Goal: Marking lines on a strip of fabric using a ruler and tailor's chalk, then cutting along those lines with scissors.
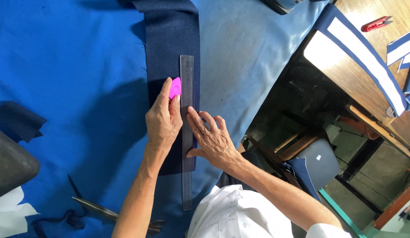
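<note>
A long strip of dark navy cloth [172, 39] lies on the blue table cover [72, 66]. A grey metal ruler [186, 70] rests lengthwise along the strip's right side. My left hand [163, 117] pinches a pink piece of tailor's chalk [175, 88] against the ruler's left edge, on the cloth. My right hand [211, 139] lies flat with fingers spread, pressing down on the ruler and the cloth's right edge.
Dark scissors [99, 209] lie on the table near my left forearm. A dark cloth scrap [17, 121] and a black rounded object [11, 163] sit at the left. To the right stands a wooden table [346, 66] with blue-and-white strips and a red clipper [376, 24].
</note>
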